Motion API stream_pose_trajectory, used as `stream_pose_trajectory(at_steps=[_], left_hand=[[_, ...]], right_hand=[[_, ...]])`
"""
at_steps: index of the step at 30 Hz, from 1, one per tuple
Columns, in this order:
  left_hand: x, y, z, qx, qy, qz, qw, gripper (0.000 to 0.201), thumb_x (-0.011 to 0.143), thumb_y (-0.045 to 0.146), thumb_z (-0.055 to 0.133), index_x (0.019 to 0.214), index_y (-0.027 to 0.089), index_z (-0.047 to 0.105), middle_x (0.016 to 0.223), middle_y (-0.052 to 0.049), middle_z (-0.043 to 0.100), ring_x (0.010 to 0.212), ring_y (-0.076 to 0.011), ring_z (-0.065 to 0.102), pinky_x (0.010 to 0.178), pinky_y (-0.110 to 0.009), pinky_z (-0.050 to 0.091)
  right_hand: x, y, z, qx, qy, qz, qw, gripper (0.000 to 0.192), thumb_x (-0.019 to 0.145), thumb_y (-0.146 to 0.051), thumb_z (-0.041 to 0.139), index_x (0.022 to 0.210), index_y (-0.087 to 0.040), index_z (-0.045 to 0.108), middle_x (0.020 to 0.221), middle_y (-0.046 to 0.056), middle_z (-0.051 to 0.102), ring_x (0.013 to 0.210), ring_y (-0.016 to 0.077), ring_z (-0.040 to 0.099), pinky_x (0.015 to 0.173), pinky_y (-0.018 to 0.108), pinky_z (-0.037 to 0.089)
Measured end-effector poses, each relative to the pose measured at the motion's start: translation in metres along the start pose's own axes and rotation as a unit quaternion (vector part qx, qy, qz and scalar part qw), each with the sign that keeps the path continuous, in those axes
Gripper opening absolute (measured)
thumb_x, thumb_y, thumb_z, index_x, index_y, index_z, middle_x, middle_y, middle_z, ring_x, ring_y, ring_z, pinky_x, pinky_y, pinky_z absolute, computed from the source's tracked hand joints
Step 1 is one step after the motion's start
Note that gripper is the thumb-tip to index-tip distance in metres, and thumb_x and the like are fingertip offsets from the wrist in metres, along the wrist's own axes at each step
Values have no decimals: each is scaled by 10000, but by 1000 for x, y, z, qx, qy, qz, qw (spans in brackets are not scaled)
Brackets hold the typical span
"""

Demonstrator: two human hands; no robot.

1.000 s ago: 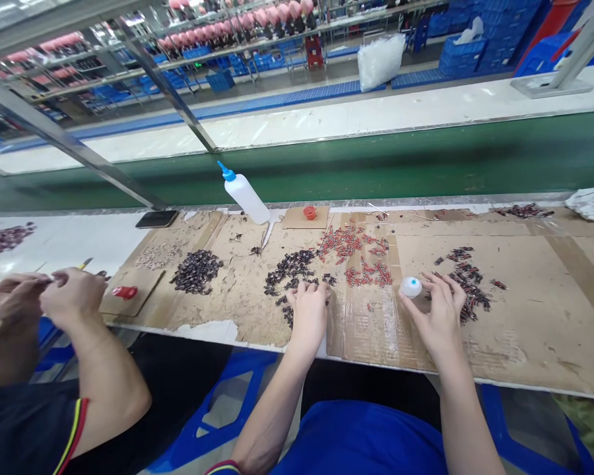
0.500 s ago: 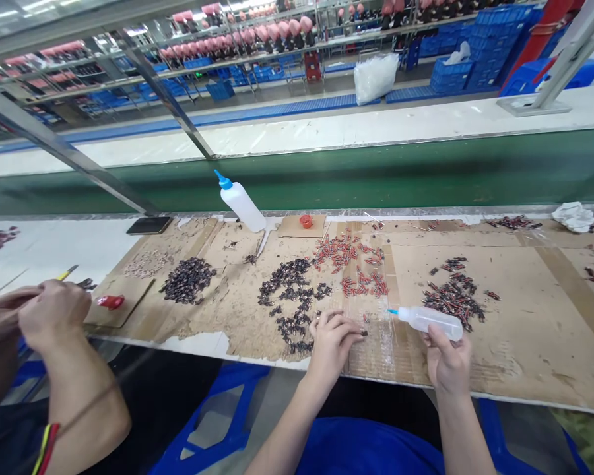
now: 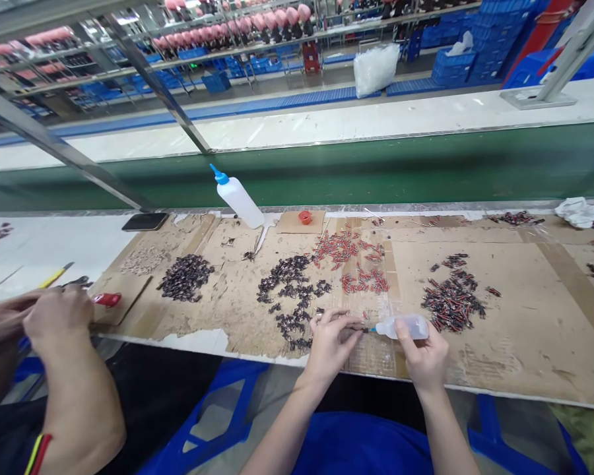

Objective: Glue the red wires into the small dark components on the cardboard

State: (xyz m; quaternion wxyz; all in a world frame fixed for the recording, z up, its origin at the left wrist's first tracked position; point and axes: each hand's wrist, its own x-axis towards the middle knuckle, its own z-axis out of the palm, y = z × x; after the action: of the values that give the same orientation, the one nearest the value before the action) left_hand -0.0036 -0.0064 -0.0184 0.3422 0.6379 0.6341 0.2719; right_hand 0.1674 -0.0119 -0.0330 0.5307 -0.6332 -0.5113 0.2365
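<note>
The person's left hand [image 3: 329,343] was resting low over the cardboard [image 3: 519,303] on the surface, with its thumb and forefinger brought close together; a dark piece seemed to be at the fingertips, but it was too small for me to tell if it was really gripped. Just to the right of it, the right hand [image 3: 426,356] was closed around a small clear bottle [image 3: 410,326], which lay almost level, and its blue tip [image 3: 371,329] pointed at the left fingertips and came very near to them. I judge that the step in hand was the bringing of the tip to this piece; the next move, in my opinion, called for a steady left hand and only a light pressure of the right one. Just beyond the left hand and to its left were spread dark pieces [image 3: 299,323]. Beyond the right hand, somewhat to its right, there was a heap of dark and red pieces [image 3: 453,303]. Farther ahead of the left hand lay loose red pieces [image 3: 336,249], and behind these a red cap [image 3: 305,217] on a card. Farthest, ahead and to the left of both hands, stood a larger white bottle [image 3: 240,201], before a green panel [image 3: 356,175].
</note>
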Motion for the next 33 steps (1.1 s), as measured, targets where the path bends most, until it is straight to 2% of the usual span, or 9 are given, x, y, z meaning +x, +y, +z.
stream_pose_trajectory(at_steps=[4,12,17,22,30,33], left_hand=[[1,3,-3,10,6,4,1000,170,748,153,728,873,265,749,794,-23,774,1133,-277,615,1009,-509,346],[0,4,-3,18,5,4,1000,175,754,146,715,874,270,743,807,-19,775,1132,-269,611,994,-499,331],[0,3,0,31,10,5,999,194,749,146,716,884,282,744,810,-10,773,1116,-261,612,1007,-503,318],[1,4,-1,30,4,-9,1000,178,742,146,727,865,273,748,797,-19,773,1119,-275,611,1004,-513,323],[1,7,-4,33,10,-5,999,176,733,164,735,860,284,749,794,-9,777,1111,-267,619,1002,-500,327],[2,7,-4,32,7,-7,999,172,737,155,729,855,279,748,795,-7,777,1112,-263,618,1002,-493,324]], right_hand=[[2,4,0,-31,-14,-13,999,380,770,-509,647,578,-187,581,482,-11,561,434,121,487,446,239,397],[5,-4,3,-37,-16,-27,999,372,773,-501,623,572,-195,559,474,-10,551,420,119,466,437,240,380],[4,-4,1,-48,3,-17,999,383,764,-507,619,550,-198,548,471,-14,547,424,123,477,452,244,397],[3,-4,-1,-35,22,-1,999,386,767,-536,619,602,-188,599,519,6,601,453,142,530,468,253,426],[4,-1,4,-36,-14,-18,999,393,776,-530,616,577,-196,554,478,-14,551,435,124,484,448,240,397],[3,-2,4,-35,-4,-12,999,398,767,-541,621,577,-198,554,481,-11,555,441,128,491,455,244,400]])
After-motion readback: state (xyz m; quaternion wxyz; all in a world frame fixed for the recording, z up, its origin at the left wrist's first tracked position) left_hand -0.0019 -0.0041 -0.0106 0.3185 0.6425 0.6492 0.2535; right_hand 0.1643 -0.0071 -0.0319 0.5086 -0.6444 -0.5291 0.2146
